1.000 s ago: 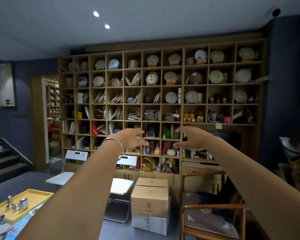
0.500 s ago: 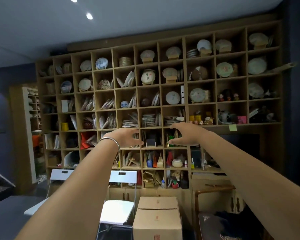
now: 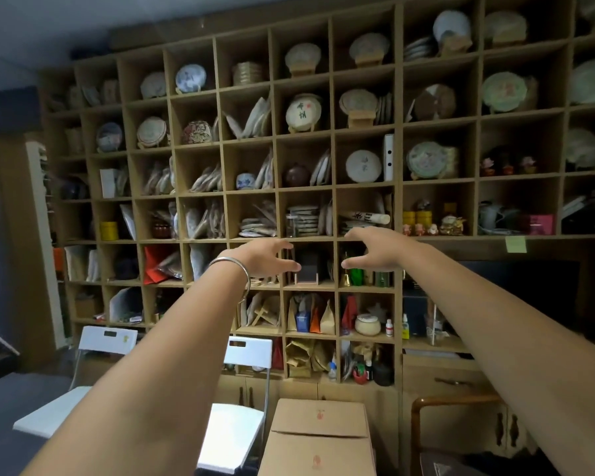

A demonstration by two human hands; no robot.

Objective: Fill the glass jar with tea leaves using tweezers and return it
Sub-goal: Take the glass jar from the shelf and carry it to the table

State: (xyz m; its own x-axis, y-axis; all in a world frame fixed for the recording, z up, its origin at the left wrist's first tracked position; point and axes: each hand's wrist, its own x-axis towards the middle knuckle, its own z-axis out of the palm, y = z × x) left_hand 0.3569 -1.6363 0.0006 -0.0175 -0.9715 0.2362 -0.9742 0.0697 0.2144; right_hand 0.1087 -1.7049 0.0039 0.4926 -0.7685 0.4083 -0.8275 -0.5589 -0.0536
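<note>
Both hands are reaching out empty toward the shelf (image 3: 397, 214): my left hand (image 3: 267, 257) is spreading its fingers loosely and holding nothing, and my right hand (image 3: 375, 250) is doing the same, thumb low and fingers stretched forward. A bangle (image 3: 236, 274) is sitting on my left wrist.

Between my two hands, a dark box (image 3: 308, 264) is standing in its cubby on a small wooden stand. Just above the gap between my hands, in the cubby one row up, the glass jar (image 3: 292, 225) is standing upright at the left side, beside a stack of flat wrapped cakes (image 3: 306, 219); I cannot tell what, if anything, is lying inside it. Neither hand is touching it. Above my right fingers a paper roll (image 3: 366, 217) is lying on more cakes.

Under my right hand, green bottles (image 3: 356, 274) are standing in a cubby. Further right of that hand, yellow tins (image 3: 416, 218) are sharing a cubby with small figurines. Below my hands, paper bags (image 3: 311, 316) are filling one cubby, and a pale lidded pot (image 3: 367, 323) is sitting in the next one.

Well below my arms, cardboard boxes (image 3: 318, 438) are stacked with flaps closed, and two white chairs (image 3: 234, 434) are standing to their left.
</note>
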